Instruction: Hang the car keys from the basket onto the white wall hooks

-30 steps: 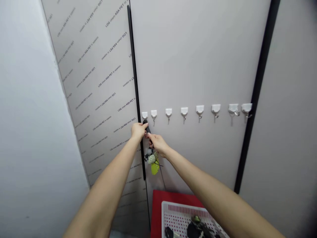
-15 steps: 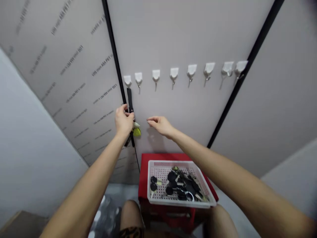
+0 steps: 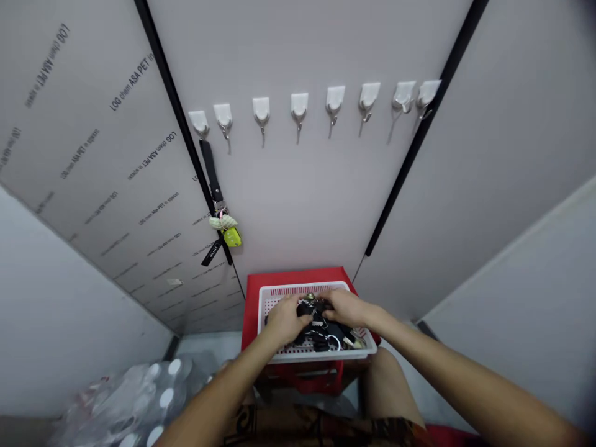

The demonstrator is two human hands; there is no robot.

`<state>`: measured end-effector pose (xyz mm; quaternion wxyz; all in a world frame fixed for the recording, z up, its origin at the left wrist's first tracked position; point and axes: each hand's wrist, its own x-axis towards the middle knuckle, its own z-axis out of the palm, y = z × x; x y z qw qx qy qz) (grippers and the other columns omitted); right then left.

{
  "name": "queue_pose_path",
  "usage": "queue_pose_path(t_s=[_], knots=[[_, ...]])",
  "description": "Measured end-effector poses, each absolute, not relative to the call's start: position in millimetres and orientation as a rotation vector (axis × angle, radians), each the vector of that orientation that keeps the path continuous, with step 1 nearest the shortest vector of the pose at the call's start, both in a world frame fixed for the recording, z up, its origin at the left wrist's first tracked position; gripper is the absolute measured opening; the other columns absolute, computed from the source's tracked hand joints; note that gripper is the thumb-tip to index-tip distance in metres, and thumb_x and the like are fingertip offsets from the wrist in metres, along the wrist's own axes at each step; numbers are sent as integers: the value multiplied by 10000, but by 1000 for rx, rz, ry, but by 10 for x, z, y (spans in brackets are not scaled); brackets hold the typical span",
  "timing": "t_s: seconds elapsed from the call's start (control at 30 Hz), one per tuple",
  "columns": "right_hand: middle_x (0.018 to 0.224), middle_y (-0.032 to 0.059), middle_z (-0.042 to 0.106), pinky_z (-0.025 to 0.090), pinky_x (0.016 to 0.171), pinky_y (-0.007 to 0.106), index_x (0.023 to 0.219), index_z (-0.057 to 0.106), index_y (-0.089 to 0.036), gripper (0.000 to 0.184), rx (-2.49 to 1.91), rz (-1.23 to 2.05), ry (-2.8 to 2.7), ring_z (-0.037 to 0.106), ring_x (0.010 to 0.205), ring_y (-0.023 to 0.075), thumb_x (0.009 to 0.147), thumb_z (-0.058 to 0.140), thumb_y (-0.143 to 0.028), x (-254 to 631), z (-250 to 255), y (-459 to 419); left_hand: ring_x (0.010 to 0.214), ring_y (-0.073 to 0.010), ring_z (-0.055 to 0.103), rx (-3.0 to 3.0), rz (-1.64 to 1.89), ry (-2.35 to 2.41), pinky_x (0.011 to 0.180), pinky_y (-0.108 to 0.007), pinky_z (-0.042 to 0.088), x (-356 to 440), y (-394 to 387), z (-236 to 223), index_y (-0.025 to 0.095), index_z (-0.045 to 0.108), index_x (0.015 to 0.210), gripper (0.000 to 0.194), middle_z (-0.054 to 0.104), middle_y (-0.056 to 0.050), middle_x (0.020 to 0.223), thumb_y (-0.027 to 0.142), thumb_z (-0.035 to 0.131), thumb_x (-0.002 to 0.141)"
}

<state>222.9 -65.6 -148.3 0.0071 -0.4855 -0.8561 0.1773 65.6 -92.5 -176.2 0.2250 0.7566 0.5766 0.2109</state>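
A white perforated plastic basket (image 3: 321, 357) holds a jumble of keys (image 3: 321, 341) with black heads, several metal rings among them. My left hand (image 3: 286, 320) reaches into its left side, thumb and fingers curled at the black-headed keys. From the right, my right hand (image 3: 347, 307) dips in too, its thumb and fingers bent round keys near the middle of the pile. Fingertips of both hands are partly hidden among the keys. On the leftmost white hook (image 3: 199, 122) hangs a black strap (image 3: 211, 169) with a pale shell-shaped charm (image 3: 223, 221) and a yellow-green tag (image 3: 231, 237).
Several more white hooks (image 3: 299, 105) run in a row across the grey wall panel. Under the basket stands a red stool (image 3: 251, 304). Wrapped bottles with white caps (image 3: 166, 397) sit on the floor at the lower left. My knees flank the stool.
Both my hands have come down from the wall into the basket. My left hand has left the hanging strap, which stays on its hook. The camera view has shifted.
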Motion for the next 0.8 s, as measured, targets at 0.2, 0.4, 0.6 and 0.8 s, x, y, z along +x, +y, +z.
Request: queue_pose_path(t_s=[0.2,0.4,0.6,0.8], knots=[[710,48,588,342,574,202,765,558,-151,232,-1457,542,-2585,503,646,129,580,417,-150,2252,-1619,-610,752,-143,476,2013,511,1579,676,-240,355,676,-858,-1850,170,501,841,293,544,-29,813,155,475,550],[574,11,541,326,487,166,706,547,-126,195,-1413,704,-2329,448,505,75,618,380,-172,2289,-1520,-472,580,-90,455,1766,644,1631,541,-190,349,409,-727,-1708,149,507,734,227,514,11,635,111,467,514],[558,-3,537,311,480,169,727,556,-147,191,-1372,788,-2454,439,491,76,586,443,-211,2273,-1528,-545,423,-49,398,1491,770,1494,417,-157,303,347,-697,-1651,140,476,734,222,447,51,498,97,448,518],[582,7,553,302,492,173,748,570,-156,218,-1340,651,-2501,445,516,85,592,418,-171,2077,-1585,-633,406,-38,394,1317,830,1399,393,-137,276,341,-741,-1509,139,457,701,220,428,63,454,59,421,500]])
